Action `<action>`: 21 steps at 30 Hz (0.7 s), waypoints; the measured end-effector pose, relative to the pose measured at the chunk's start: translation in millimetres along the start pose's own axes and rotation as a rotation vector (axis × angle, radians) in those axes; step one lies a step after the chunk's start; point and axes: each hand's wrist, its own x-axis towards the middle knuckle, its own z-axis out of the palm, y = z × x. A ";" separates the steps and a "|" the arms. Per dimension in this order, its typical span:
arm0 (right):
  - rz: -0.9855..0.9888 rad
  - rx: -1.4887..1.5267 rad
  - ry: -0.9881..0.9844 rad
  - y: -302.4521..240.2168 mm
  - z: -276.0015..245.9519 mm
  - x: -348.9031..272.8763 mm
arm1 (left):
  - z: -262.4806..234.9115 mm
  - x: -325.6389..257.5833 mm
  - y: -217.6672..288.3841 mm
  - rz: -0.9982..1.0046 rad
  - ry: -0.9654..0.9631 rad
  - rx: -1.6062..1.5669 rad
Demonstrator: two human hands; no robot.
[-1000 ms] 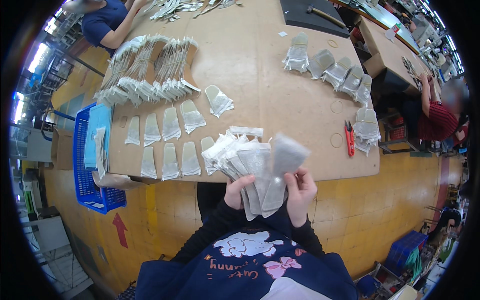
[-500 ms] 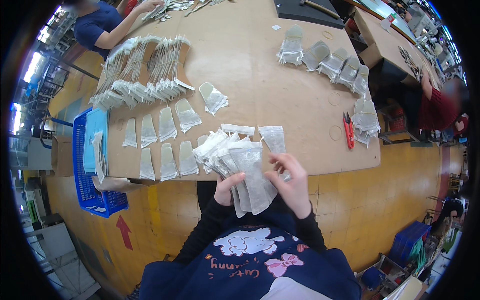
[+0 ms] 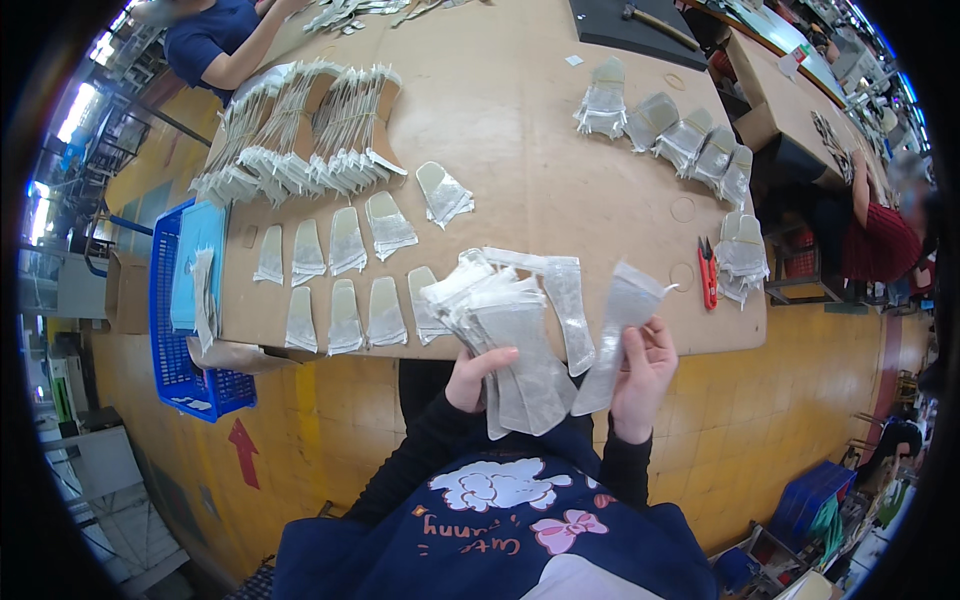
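Observation:
My left hand [image 3: 478, 380] grips a fanned stack of pale silvery fabric pieces [image 3: 525, 345], its thumb lying across the top one. The pieces taper, with rounded lower ends and white, frayed upper edges. To the right of the stack, my right hand [image 3: 642, 382] pinches a single silvery fabric piece [image 3: 617, 310] by its side, with a white thread at its upper corner. Between the stack and that piece, another long strip [image 3: 568, 315] lies over the table's near edge. Its upper part rests by a white-edged piece partly hidden behind the stack.
Similar pieces [image 3: 347, 240] lie spaced in rows on the brown table [image 3: 500, 120]. Tied bundles [image 3: 350, 130] stand far left, banded stacks [image 3: 685, 135] far right. Red thread snips [image 3: 708, 272] and rubber bands lie right. A blue basket [image 3: 165, 300] adjoins the left edge. Co-workers sit beyond.
My right hand has moved right, away from the stack, and now holds one piece apart from it. The strip on the table shows more fully. The whole view has shifted slightly.

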 end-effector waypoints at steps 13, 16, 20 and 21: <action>-0.414 -0.727 0.492 -56.0 -71.8 12.2 | 80.8 117.1 -62.5 0.332 0.133 0.941; -0.296 -0.357 0.499 -60.2 -65.1 13.3 | 80.7 132.2 -61.9 0.169 -0.014 1.061; -0.369 -0.311 0.381 -57.9 -47.9 12.3 | 83.4 115.5 -46.2 0.726 0.076 1.292; -0.338 -0.301 0.355 -58.7 -43.4 11.4 | 80.9 106.5 -37.4 0.834 0.111 1.363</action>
